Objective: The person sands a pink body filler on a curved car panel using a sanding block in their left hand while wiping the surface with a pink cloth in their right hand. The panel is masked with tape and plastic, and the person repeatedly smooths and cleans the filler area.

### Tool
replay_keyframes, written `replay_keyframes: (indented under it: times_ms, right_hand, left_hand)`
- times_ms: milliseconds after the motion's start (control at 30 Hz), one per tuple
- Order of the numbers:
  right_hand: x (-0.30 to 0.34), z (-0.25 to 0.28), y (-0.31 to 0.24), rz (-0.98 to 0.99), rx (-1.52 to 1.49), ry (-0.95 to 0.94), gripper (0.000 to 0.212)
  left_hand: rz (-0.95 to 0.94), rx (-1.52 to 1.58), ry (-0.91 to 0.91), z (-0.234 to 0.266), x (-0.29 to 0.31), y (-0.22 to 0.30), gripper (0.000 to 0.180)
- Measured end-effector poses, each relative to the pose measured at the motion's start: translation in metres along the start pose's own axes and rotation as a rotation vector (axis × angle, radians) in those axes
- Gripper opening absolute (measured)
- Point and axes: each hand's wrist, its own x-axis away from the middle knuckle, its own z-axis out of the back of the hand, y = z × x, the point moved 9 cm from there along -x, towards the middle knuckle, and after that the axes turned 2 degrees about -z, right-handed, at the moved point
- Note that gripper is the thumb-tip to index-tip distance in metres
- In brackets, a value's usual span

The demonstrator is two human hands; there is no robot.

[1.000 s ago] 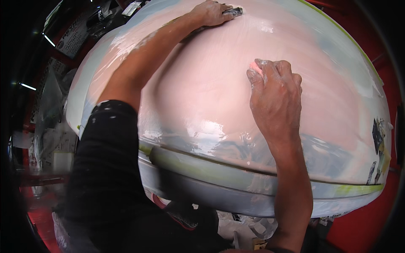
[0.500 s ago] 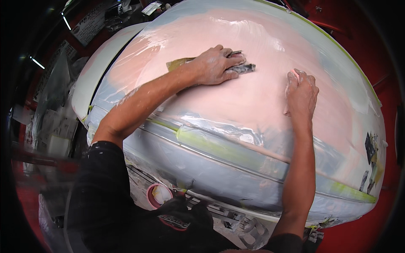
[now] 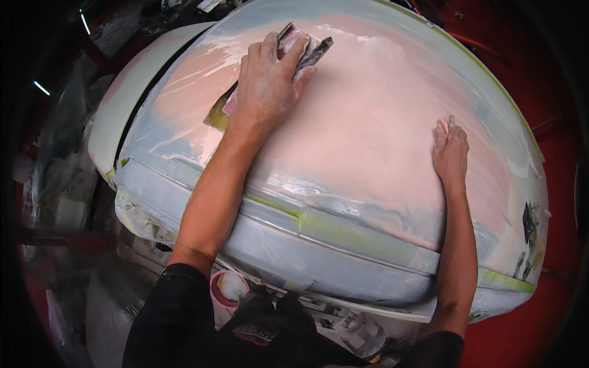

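Observation:
A wide curved car body panel (image 3: 368, 141), pink over pale grey and wet with a milky film, spreads out before me. On its upper left part my left hand (image 3: 268, 80) is wrapped round a sanding block (image 3: 288, 42) with dark sandpaper folded about it. A yellowish-brown tail of the sandpaper (image 3: 216, 116) sticks out below the palm, by the wrist. Farther right, my right hand (image 3: 452, 150) rests on the panel, fingers closed on a small pink piece (image 3: 443, 126), mostly hidden, perhaps a sponge. Whitish residue coats both hands.
Yellow-green masking tape (image 3: 331, 227) runs along the panel's near edge. Dark scraps of sandpaper (image 3: 529, 224) lie at its right end. A pink-rimmed tub (image 3: 229, 288) stands below, near my body. Another pale panel (image 3: 135, 86) lies past a dark gap at left.
My left hand has slid up and left across the panel with the sanding block, turning to point upward. My right hand has shifted right and slightly down. The view has moved a little.

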Motion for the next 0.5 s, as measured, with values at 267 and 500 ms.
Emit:
replay_keyframes:
  times_ms: [267, 500]
  right_hand:
    - [-0.17, -0.079, -0.035, -0.163, 0.088, -0.085, 0.054]
    - [-0.158, -0.118, -0.191, 0.441, -0.149, -0.095, 0.047]
  left_hand:
    - [0.038, 0.033, -0.013, -0.005, 0.0, 0.003, 0.054]
    - [0.069, 0.057, -0.006, 0.0, -0.003, -0.002, 0.055]
